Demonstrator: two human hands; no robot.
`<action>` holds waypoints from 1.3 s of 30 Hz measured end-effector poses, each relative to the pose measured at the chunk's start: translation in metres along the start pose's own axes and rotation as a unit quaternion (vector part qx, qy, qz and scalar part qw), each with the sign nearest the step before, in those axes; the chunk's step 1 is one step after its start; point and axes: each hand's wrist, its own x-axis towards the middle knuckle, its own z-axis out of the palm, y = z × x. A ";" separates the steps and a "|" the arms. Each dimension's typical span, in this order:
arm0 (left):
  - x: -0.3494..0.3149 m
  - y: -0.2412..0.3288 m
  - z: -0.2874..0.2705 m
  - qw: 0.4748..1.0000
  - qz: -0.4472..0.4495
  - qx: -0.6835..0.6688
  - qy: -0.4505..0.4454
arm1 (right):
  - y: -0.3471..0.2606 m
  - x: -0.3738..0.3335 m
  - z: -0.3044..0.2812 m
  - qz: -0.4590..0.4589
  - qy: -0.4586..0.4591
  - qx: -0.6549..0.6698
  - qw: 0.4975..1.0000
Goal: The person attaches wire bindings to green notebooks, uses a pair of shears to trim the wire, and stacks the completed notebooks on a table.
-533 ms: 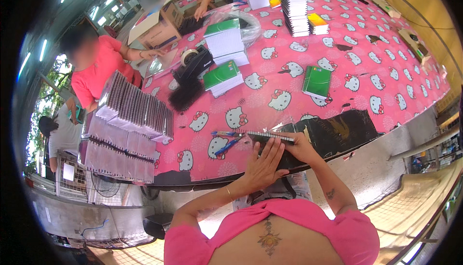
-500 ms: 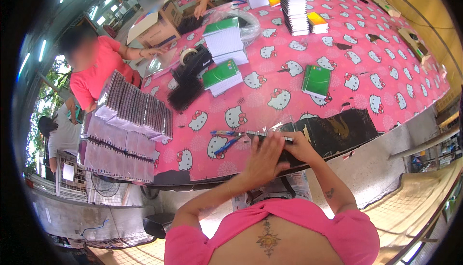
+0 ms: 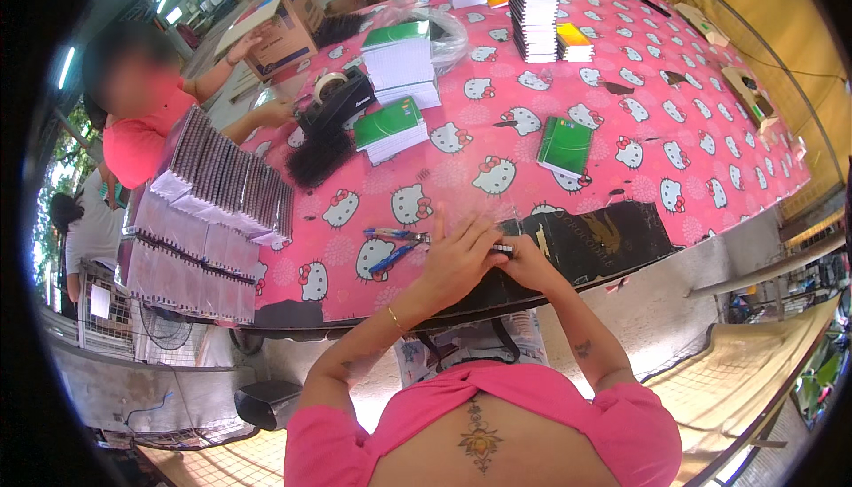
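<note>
My right hand [image 3: 530,265] is closed around one end of a narrow spiral-bound notebook [image 3: 504,250], near the front edge of the table. Across the notebook lies my left hand [image 3: 461,255], its fingers stretched out and flat, covering most of it. Just left of that hand rests a pair of pliers [image 3: 390,249] with blue and red handles, spread apart. Beneath and right of my hands is a black board or sheet [image 3: 612,237] with a worn gold print.
Stacked spiral notebooks [image 3: 222,185] stand at the left. Green-covered pads [image 3: 390,128], a black tape dispenser [image 3: 335,101] and a single green notebook [image 3: 565,145] lie farther off. A tall notebook stack [image 3: 535,8] stands at the back. A co-worker in pink [image 3: 133,145] leans in at left.
My left hand has slid over the notebook with its fingers straighter, covering more of it. The co-worker at left has leaned closer and raised a hand to the cardboard box.
</note>
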 end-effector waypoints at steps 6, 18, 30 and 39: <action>-0.004 0.011 0.010 0.988 -0.027 0.097 0.113 | -0.008 0.003 -0.003 -0.042 0.026 0.007 0.999; 0.002 -0.003 0.004 0.991 0.012 -0.013 0.135 | -0.041 -0.008 -0.060 0.045 0.019 0.001 0.999; 0.001 -0.002 0.003 0.992 0.020 -0.013 0.125 | -0.045 0.002 -0.023 -0.059 0.177 -0.152 0.971; 0.004 -0.017 0.000 0.993 -0.008 -0.040 0.114 | -0.039 -0.010 -0.014 -0.064 0.203 -0.102 0.972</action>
